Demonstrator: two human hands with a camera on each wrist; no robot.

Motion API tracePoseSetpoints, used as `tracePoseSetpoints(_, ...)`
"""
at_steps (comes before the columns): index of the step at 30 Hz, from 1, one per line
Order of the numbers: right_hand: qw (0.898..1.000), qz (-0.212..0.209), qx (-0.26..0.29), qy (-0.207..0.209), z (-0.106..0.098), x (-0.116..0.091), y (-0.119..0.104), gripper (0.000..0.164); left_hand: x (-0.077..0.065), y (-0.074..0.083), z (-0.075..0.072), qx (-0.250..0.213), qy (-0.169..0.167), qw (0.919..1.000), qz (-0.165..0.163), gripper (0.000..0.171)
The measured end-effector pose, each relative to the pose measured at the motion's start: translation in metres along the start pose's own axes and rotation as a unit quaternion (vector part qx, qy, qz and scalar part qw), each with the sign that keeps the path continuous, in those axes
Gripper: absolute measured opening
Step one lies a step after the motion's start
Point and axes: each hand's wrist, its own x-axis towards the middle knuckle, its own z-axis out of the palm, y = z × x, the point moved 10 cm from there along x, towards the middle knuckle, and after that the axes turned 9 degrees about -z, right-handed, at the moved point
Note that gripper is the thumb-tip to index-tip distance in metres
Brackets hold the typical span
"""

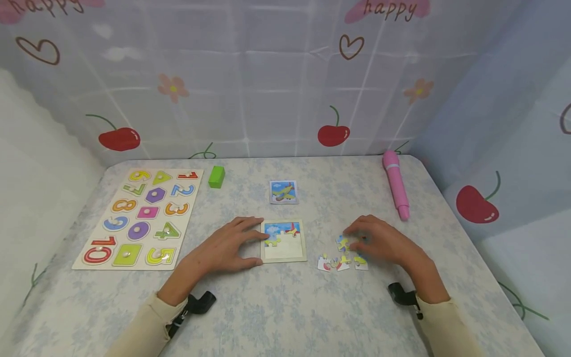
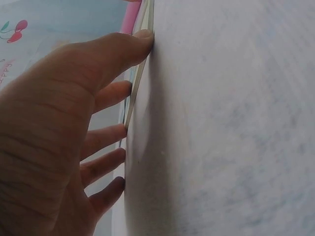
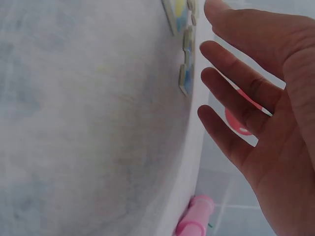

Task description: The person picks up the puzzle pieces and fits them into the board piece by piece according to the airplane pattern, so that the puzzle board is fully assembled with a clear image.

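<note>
A small jigsaw puzzle tray (image 1: pixel 283 260) lies on the table with a few sky and plane pieces fitted in its upper part; the lower part shows bare board. At its left edge, my left hand (image 1: pixel 229 246) rests with fingers spread, an index fingertip over the fitted pieces and the thumb by the lower corner. In the left wrist view, the thumb (image 2: pixel 142 35) touches the tray's rim. Loose jigsaw pieces (image 1: pixel 342 263) lie right of the tray. Just above them hovers my right hand (image 1: pixel 379 240); its fingers (image 3: pixel 236 93) are extended and apart, with nothing visibly held.
Behind the tray lies a small airplane picture card (image 1: pixel 283 192). A number-and-shape peg board (image 1: pixel 138 220) covers the left side, with a green block (image 1: pixel 216 177) beside its top corner. Toward the back right lies a pink pen-like stick (image 1: pixel 396 186). Printed curtain (image 1: pixel 250 74) hangs behind the table.
</note>
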Motion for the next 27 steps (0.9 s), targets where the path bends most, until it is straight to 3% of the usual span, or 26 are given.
tracePoseSetpoints(12, 1.0, -0.012, 0.0, -0.021, 0.011, 0.005, -0.007, 0.04, 0.0, -0.002, -0.001, -0.004, -0.001, 1.0, -0.008, 0.058)
tracePoseSetpoints(20, 0.999, -0.036, -0.024, -0.022, 0.015, 0.01, -0.014, 0.036, 0.0, -0.003, 0.0, -0.008, 0.0, 0.9999, -0.008, 0.058)
tracePoseSetpoints(27, 0.999, -0.033, -0.021, -0.03, 0.017, 0.015, -0.015, 0.036, 0.0, -0.003, 0.002, -0.008, -0.003, 0.9999, -0.009, 0.058)
